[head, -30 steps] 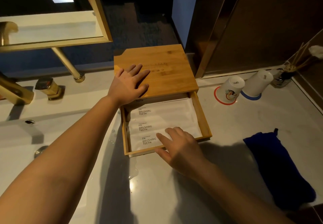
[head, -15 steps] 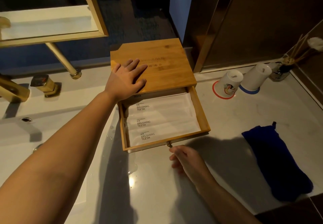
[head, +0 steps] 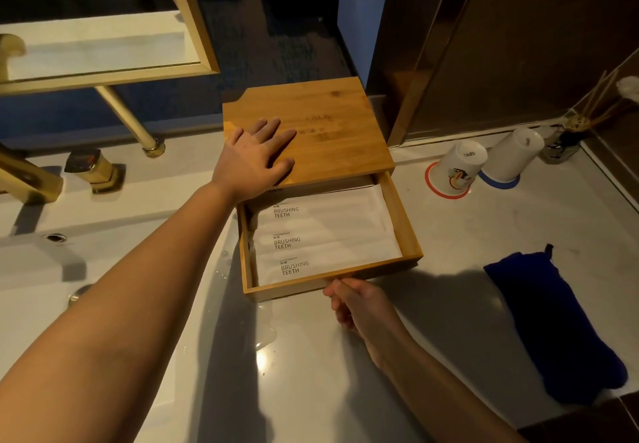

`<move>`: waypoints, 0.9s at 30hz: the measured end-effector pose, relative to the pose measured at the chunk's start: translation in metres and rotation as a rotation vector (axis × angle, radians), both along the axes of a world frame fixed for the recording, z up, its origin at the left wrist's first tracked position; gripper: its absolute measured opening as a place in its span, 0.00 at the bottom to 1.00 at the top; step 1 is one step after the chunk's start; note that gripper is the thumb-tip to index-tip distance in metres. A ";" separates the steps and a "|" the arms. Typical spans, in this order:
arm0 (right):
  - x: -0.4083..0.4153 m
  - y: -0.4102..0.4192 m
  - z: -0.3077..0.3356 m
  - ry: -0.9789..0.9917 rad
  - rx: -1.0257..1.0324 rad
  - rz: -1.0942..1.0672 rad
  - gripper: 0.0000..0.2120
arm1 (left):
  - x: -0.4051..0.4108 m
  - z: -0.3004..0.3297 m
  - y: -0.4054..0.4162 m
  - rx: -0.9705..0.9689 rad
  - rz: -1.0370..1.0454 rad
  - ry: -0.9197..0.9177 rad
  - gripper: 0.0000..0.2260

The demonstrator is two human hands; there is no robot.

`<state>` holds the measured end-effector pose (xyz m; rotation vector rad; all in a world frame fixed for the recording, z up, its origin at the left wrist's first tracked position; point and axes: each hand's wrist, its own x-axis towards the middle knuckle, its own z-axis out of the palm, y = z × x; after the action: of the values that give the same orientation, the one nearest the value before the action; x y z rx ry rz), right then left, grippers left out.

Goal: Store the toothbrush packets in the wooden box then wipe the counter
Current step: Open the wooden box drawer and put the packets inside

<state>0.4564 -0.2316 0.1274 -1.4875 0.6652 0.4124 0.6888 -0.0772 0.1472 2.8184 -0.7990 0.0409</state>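
Observation:
A wooden box (head: pixel 332 138) stands on the white counter (head: pixel 460 235), its drawer (head: pixel 405 221) pulled out toward me. Three white toothbrush packets (head: pixel 332 235) printed "BRUSHING TEETH" lie side by side in the drawer; a further one shows under the lid. My left hand (head: pixel 254 162) lies flat on the box top with fingers spread. At the middle of the drawer's front, my right hand (head: pixel 359 304) has its fingertips pinched where the small knob sits; the knob is hidden by them. A dark blue cloth (head: pixel 553 325) lies on the counter at the right.
Two upturned white cups (head: pixel 456 169) (head: pixel 511 155) and a reed diffuser (head: pixel 567 141) stand at the back right. A gold faucet (head: pixel 31 179) and the sink basin are on the left. A small water puddle (head: pixel 266 332) lies in front of the drawer.
My right hand left the packets, dropped below the drawer's front, then rose and closed its fingers at the knob. My left hand stayed flat on the box top.

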 end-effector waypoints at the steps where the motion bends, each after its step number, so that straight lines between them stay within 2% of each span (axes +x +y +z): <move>1: 0.000 0.001 -0.001 -0.009 0.000 0.007 0.11 | 0.000 0.000 0.000 0.005 0.000 0.002 0.27; 13: 0.055 0.005 -0.018 -0.038 0.007 -0.069 0.14 | -0.001 -0.003 0.001 0.002 -0.003 0.005 0.27; 27: 0.130 0.003 -0.007 -0.122 0.224 -0.088 0.14 | -0.002 -0.004 0.000 0.007 -0.009 0.003 0.26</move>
<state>0.5862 -0.2289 0.1203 -1.2555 0.5666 0.3149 0.6870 -0.0770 0.1436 2.8208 -0.8132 0.0324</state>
